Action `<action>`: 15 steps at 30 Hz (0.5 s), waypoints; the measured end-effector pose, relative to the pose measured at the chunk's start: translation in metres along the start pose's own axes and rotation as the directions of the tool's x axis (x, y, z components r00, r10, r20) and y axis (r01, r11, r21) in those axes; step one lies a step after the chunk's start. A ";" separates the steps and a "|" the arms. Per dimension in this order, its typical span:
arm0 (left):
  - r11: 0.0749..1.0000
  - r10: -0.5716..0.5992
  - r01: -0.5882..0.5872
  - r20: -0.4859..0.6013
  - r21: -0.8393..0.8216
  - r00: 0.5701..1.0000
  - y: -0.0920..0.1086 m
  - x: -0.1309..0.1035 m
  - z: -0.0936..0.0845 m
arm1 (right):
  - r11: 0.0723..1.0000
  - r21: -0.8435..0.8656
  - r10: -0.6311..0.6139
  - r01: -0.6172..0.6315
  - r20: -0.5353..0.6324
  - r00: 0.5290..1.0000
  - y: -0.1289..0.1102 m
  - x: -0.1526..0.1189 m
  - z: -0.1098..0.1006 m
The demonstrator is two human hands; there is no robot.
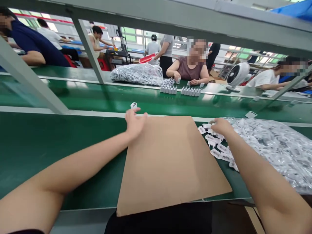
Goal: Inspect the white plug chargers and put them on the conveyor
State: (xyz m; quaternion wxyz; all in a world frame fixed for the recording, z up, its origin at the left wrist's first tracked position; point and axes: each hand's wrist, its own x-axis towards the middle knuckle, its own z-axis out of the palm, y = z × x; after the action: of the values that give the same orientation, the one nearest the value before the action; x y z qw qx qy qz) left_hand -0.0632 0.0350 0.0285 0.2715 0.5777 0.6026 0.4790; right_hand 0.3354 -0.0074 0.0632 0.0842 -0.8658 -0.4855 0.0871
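My left hand (135,124) is over the far left corner of a flat cardboard sheet (170,159), its fingers apart. Just beyond those fingertips a small white plastic housing (134,105) stands on the green conveyor belt. On the other side of the sheet, my right hand (222,126) bends down into a loose scatter of white plastic plug parts (216,143), fingers curled together around one of them. Its fingertips are partly hidden. Close by that hand lies a large clear plastic bag (273,146) full of similar white pieces.
A metal frame bar (156,19) crosses above the bench. Another white housing (251,114) rests near the belt's edge. Across the belt a co-worker (190,68) handles white pieces behind rows of housings (168,89), with a filled bag (137,74) and a fan (237,76) nearby.
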 end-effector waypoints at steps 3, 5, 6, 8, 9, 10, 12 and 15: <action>0.982 -0.056 0.075 -0.111 0.171 0.992 -0.013 0.054 -0.018 | 0.987 0.159 0.003 0.009 -0.073 0.997 0.001 -0.006 -0.013; 0.962 -0.104 0.127 -0.105 0.242 0.989 -0.022 0.078 -0.027 | 0.952 0.304 -0.025 0.047 -0.075 0.997 -0.008 -0.016 -0.016; 0.950 -0.114 0.136 -0.096 0.280 0.989 -0.026 0.087 -0.031 | 0.920 0.384 -0.057 0.074 -0.056 0.997 -0.016 -0.023 -0.016; 0.928 -0.121 0.131 -0.051 0.347 0.991 -0.032 0.099 -0.035 | 0.831 0.541 -0.157 0.129 0.007 0.987 -0.033 -0.039 -0.012; 0.920 -0.119 0.118 -0.020 0.375 0.993 -0.033 0.102 -0.036 | 0.781 0.607 -0.212 0.145 0.039 0.977 -0.041 -0.047 -0.009; 0.913 -0.117 0.104 0.009 0.395 0.993 -0.033 0.104 -0.037 | 0.726 0.670 -0.273 0.155 0.073 0.959 -0.049 -0.057 -0.006; 0.907 -0.101 0.073 0.048 0.415 0.994 -0.029 0.104 -0.035 | 0.501 0.859 -0.458 0.105 0.160 0.875 -0.060 -0.075 -0.001; 0.924 -0.024 -0.016 0.101 0.383 0.995 -0.018 0.087 -0.026 | 0.267 0.963 -0.675 -0.023 0.204 0.709 -0.068 -0.095 0.009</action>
State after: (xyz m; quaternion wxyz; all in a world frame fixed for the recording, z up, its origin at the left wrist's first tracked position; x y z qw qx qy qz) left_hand -0.1094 0.1134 0.0425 0.1854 0.6425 0.6708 0.3207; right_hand 0.2284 -0.0536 0.0762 0.4181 -0.4526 -0.5256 0.5866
